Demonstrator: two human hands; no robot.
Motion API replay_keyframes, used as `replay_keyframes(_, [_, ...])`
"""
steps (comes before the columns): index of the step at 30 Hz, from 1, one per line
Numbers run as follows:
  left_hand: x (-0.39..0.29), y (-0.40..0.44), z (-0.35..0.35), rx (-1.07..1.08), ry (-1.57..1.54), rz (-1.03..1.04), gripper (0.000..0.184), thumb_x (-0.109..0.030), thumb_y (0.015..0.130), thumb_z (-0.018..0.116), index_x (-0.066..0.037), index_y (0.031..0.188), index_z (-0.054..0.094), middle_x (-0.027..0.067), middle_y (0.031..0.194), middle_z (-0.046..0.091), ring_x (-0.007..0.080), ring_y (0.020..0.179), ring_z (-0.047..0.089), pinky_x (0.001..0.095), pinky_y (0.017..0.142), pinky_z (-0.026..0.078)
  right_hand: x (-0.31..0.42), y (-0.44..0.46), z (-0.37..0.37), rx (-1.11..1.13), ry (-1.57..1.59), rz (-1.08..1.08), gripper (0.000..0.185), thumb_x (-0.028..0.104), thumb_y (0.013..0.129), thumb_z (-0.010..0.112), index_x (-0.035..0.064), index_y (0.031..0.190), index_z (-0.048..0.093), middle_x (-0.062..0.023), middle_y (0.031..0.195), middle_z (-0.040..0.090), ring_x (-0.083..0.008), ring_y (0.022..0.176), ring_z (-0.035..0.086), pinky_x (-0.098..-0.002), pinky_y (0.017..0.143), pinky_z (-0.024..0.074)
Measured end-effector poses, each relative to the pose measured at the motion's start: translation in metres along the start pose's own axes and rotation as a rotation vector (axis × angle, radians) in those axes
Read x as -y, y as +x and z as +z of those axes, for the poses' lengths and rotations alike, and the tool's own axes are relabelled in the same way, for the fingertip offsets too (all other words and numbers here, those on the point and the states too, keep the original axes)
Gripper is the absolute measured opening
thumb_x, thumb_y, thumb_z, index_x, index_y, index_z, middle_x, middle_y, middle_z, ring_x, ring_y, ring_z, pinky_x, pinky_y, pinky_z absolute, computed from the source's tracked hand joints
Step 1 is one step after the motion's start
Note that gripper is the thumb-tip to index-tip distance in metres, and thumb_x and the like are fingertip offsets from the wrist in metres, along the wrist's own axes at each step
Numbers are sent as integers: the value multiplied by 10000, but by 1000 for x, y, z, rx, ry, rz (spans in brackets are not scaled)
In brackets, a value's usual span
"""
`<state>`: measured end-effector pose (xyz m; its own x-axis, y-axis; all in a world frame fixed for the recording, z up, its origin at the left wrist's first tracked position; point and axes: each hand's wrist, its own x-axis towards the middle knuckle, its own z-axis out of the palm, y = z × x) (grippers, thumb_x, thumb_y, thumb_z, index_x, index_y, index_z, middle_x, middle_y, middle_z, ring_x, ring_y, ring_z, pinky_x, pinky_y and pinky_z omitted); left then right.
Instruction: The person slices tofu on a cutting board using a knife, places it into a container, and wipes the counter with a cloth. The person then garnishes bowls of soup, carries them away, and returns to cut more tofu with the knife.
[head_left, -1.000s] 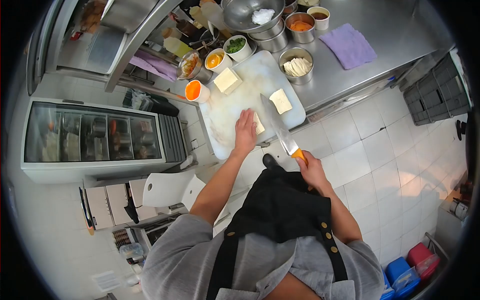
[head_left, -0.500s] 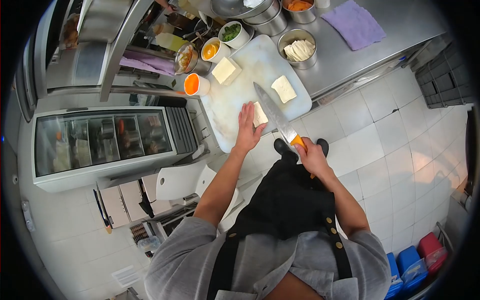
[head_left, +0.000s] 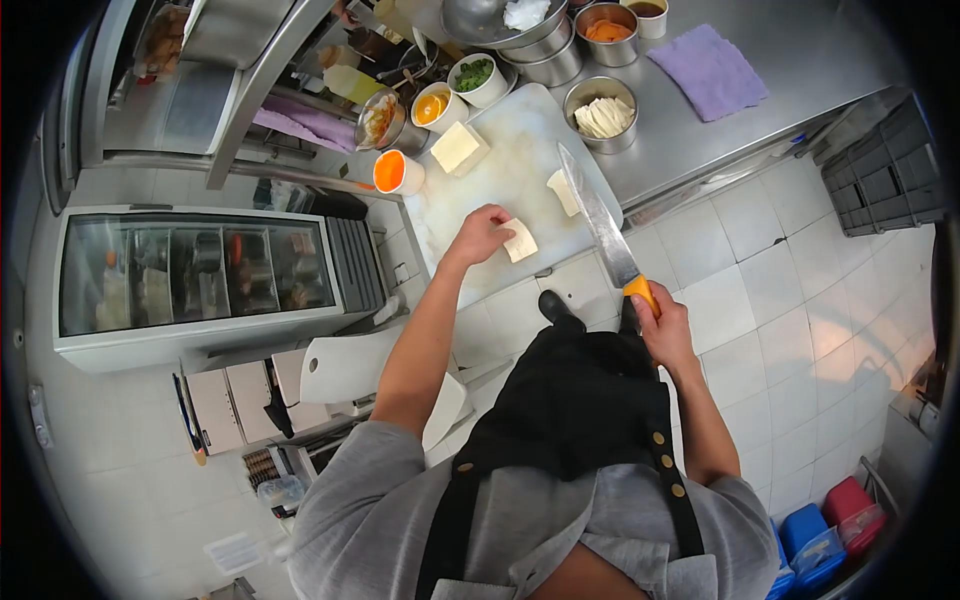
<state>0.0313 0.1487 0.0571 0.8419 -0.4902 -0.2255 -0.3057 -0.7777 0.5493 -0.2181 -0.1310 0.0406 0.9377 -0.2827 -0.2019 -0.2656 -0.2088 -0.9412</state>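
My left hand (head_left: 484, 235) is closed at the edge of a pale slice (head_left: 520, 241), thumb and fingers pinching it over the white cutting board (head_left: 450, 218). In my right hand (head_left: 664, 322) is the orange handle of a large knife (head_left: 600, 225), its blade pointing away from me over the board's right side. The blade partly covers a second pale slice (head_left: 561, 191). A thicker pale block (head_left: 460, 149) rests near the board's far left edge.
Cups of orange sauce (head_left: 390, 172), orange slices (head_left: 432, 106) and chopped greens (head_left: 474, 76) line the board's far left. Beyond it are a metal bowl of white strips (head_left: 604, 116), a bowl of orange pieces (head_left: 608, 32) and a purple cloth (head_left: 708, 72).
My left hand has gone from lying flat on the slice to pinching its edge. The knife has moved right, away from that slice, and now overlaps the second one.
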Motion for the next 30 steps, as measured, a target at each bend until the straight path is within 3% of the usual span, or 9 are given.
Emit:
replay_keyframes(2, [-9,-5,-8,160,-233,-110,195,-54,827,719,-16,1001,640,54,946,656,140,859,616,294,788,505,-8,-1,-6,-45,-37,-16,316,219,943,631,-4,1165,604,-246,792,663,-374,677,671,-398,623,520])
replay_keyframes(5, [-13,-14,-8,187,-478,-48,117,-14,870,695,-22,965,629,7,907,654,78,799,593,256,744,501,-8,-3,-14,-55,-75,35,320,227,940,634,-3,1161,607,-245,810,672,-374,698,679,-398,641,528])
replay_keyframes(15, [-54,18,14,180,-723,108,144,-5,875,685,-25,1006,628,16,960,666,92,899,627,255,803,506,-11,-5,-19,-95,-149,33,299,239,945,630,4,1130,620,-224,743,661,-363,649,670,-404,600,515])
replay_keyframes(19, [-74,52,22,174,-727,12,153,-44,868,695,-39,1007,632,10,938,672,91,878,626,250,783,504,-10,-5,-18,-89,-153,26,290,236,950,623,2,1121,617,-215,702,642,-346,602,651,-403,578,505])
replay_keyframes(21, [-77,64,23,169,-721,-10,156,-60,866,697,-42,1007,633,9,926,673,93,861,627,252,766,507,-20,-6,-16,-121,-146,-37,297,237,962,616,6,1148,625,-98,596,577,-150,497,534,-323,491,433])
replay_keyframes(27, [-76,86,31,91,-727,-115,130,-78,871,687,-53,988,638,27,929,688,111,802,636,269,703,522,-12,-13,-18,-126,-154,-5,296,244,962,611,1,1131,628,-120,609,594,-188,509,569,-344,510,453])
replay_keyframes(29, [-77,89,36,58,-616,-157,200,-80,847,701,-38,1037,652,61,957,699,146,834,648,284,740,531,-3,-15,-19,-94,-154,61,295,228,945,615,-7,1123,616,-220,708,647,-346,613,657,-404,580,507])
replay_keyframes(30, [-77,88,38,55,-618,-155,200,-80,847,701,-38,1037,652,61,957,699,146,834,648,284,740,531,-3,-15,-18,-94,-157,57,295,228,945,615,-7,1123,616,-220,708,647,-346,613,657,-404,580,507])
